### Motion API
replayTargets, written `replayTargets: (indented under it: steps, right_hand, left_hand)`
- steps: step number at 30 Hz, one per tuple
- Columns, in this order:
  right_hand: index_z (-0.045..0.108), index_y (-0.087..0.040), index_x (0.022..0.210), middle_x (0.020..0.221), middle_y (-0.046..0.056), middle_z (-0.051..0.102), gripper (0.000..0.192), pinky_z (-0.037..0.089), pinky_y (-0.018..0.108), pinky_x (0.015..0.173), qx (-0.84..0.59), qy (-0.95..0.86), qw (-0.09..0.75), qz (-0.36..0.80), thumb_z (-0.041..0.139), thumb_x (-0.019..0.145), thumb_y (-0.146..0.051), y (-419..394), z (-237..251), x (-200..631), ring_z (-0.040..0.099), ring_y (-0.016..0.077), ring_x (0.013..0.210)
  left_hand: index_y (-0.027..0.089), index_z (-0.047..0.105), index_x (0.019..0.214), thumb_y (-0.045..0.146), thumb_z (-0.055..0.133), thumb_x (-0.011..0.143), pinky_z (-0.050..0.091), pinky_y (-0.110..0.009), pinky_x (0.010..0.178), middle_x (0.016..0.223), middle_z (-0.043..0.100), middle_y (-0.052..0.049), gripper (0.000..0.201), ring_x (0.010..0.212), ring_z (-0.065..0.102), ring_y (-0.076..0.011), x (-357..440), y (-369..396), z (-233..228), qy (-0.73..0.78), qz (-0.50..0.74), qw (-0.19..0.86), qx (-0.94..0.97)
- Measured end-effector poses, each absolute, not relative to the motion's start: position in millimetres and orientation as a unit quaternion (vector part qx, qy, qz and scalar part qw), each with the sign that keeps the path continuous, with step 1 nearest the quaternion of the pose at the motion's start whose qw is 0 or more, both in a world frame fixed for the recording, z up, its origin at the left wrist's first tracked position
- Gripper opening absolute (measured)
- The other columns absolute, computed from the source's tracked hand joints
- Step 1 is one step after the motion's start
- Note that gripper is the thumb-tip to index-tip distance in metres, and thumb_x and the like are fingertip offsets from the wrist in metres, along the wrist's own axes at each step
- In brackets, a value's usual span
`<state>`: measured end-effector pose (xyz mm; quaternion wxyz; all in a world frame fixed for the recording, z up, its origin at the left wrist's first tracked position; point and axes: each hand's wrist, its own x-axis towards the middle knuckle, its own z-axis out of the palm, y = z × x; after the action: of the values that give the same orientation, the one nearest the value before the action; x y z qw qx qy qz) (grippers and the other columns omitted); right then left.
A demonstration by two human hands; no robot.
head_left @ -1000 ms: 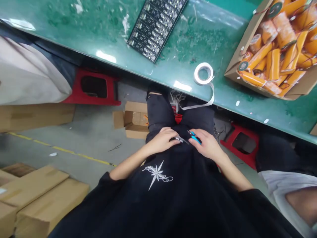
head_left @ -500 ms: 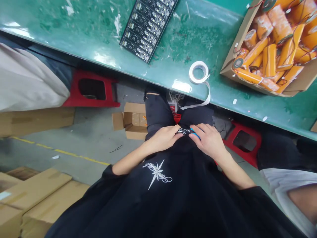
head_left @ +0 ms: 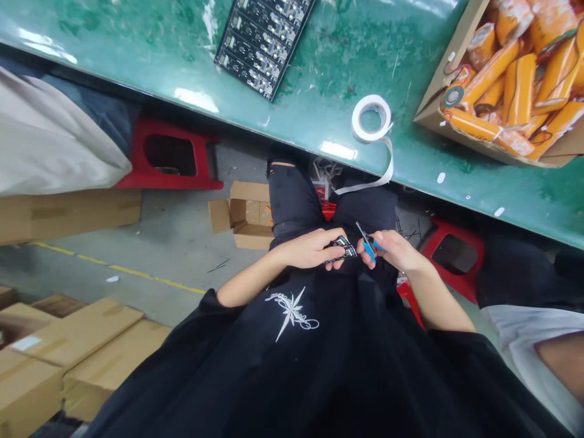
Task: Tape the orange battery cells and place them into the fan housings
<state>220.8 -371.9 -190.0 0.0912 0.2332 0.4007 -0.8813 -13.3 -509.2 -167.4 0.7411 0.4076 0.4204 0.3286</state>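
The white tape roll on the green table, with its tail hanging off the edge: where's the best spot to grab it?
Probably the ring itself. The tape roll lies flat on the green table with its hole facing up, so come from above, one finger in the hole and the thumb on the outer rim. Its loose strip droops over the table edge and looks too floppy to lift by.

We find no words, numbers or brand names that we can read; the black shirt (head_left: 319, 365) bears only a white star emblem (head_left: 292, 313) with a flourish too small to make out as lettering.
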Motion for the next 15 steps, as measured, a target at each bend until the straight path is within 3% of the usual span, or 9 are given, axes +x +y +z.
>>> replayTargets:
  steps: [3, 6, 8, 10, 13, 15]
  right_hand:
    - [0.079, -0.015, 0.095, 0.074, 0.006, 0.071, 0.066, 0.054, 0.032, 0.062, 0.291, 0.442, 0.053, -0.847, 0.067, 0.097, -0.081, -358, -184, 243, 0.064, 0.0190, 0.061]
    - [0.080, -0.016, 0.103, 0.076, 0.008, 0.071, 0.075, 0.058, 0.038, 0.068, 0.361, 0.510, 0.042, -0.779, 0.055, 0.098, -0.087, -338, -184, 280, 0.066, 0.0230, 0.065]
    - [0.079, -0.017, 0.107, 0.083, 0.011, 0.074, 0.081, 0.061, 0.041, 0.075, 0.456, 0.615, 0.075, -0.639, 0.034, 0.107, -0.084, -329, -187, 305, 0.070, 0.0252, 0.072]
    - [0.078, -0.016, 0.105, 0.089, 0.015, 0.076, 0.079, 0.062, 0.045, 0.081, 0.550, 0.697, 0.113, -0.446, 0.025, 0.113, -0.074, -328, -189, 323, 0.073, 0.0274, 0.081]
    - [0.076, -0.015, 0.100, 0.087, 0.014, 0.075, 0.058, 0.062, 0.044, 0.079, 0.621, 0.724, 0.103, -0.284, 0.050, 0.113, -0.065, -339, -189, 337, 0.073, 0.0261, 0.081]
    - [0.074, -0.014, 0.108, 0.095, 0.009, 0.074, 0.042, 0.064, 0.039, 0.078, 0.636, 0.732, 0.049, -0.240, 0.065, 0.110, -0.055, -349, -182, 343, 0.072, 0.0217, 0.081]
  left_hand:
    - [0.021, 0.053, 0.104, 0.068, 0.054, 0.108, 0.053, -0.023, 0.063, 0.080, 0.072, -0.002, 0.047, 0.064, 0.068, -0.0121, -13, -512, -171, 0.423, 0.355, 0.745, 0.375]
    - [0.020, 0.059, 0.114, 0.067, 0.075, 0.096, 0.052, -0.023, 0.063, 0.086, 0.071, -0.001, 0.053, 0.066, 0.065, -0.0113, -12, -515, -172, 0.458, 0.385, 0.723, 0.346]
    - [0.020, 0.063, 0.118, 0.063, 0.089, 0.083, 0.048, -0.022, 0.059, 0.087, 0.069, 0.001, 0.062, 0.063, 0.061, -0.0097, -8, -514, -172, 0.483, 0.393, 0.713, 0.322]
    - [0.020, 0.063, 0.118, 0.060, 0.092, 0.081, 0.042, -0.021, 0.053, 0.077, 0.063, 0.004, 0.062, 0.055, 0.055, -0.0080, 0, -508, -171, 0.473, 0.389, 0.738, 0.284]
    - [0.021, 0.058, 0.119, 0.058, 0.088, 0.087, 0.038, -0.020, 0.049, 0.064, 0.055, 0.009, 0.058, 0.048, 0.050, -0.0082, 22, -482, -171, 0.410, 0.394, 0.791, 0.227]
    - [0.022, 0.055, 0.121, 0.057, 0.091, 0.084, 0.042, -0.021, 0.051, 0.068, 0.060, 0.008, 0.062, 0.051, 0.055, -0.0098, 49, -453, -166, 0.364, 0.402, 0.812, 0.217]
